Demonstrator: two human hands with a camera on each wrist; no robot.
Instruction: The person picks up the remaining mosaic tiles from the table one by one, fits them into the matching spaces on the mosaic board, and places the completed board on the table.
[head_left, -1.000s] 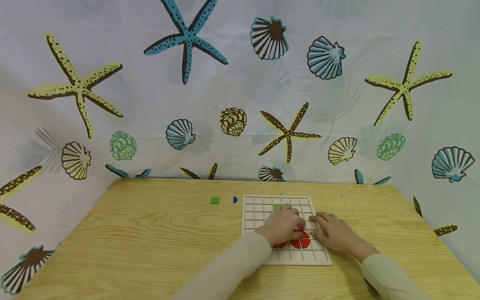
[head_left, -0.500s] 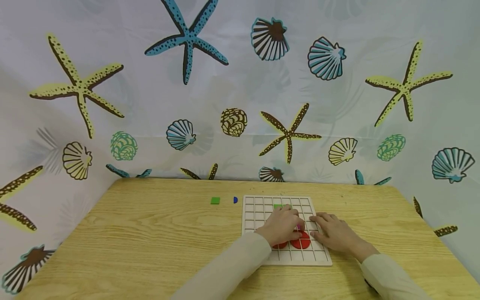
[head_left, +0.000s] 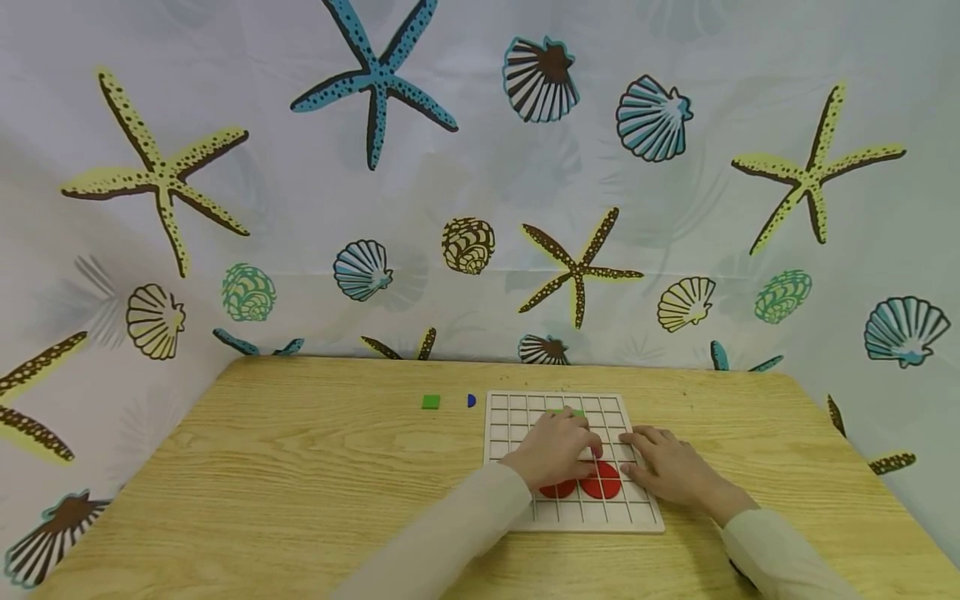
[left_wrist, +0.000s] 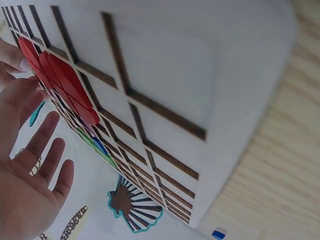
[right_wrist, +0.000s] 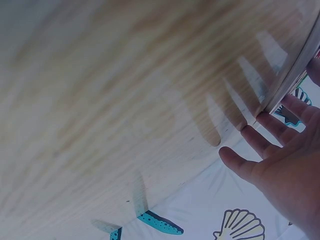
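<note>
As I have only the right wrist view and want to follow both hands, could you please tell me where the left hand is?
Observer: In the head view, the left hand is over the gridded board.
Operator: Thank you; do any pieces lie off the board?
Observer: Yes, a green square and a blue half-round piece lie on the table, left of the board.
Operator: Which is nearer the board, please?
Observer: The blue one, with a gap between.

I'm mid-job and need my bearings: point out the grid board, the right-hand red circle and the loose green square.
Grid board (head_left: 518, 417): head view, a bare cell near its upper-left corner.
Red circle (head_left: 603, 484): head view, near its middle.
Green square (head_left: 431, 402): head view, middle of its top face.
</note>
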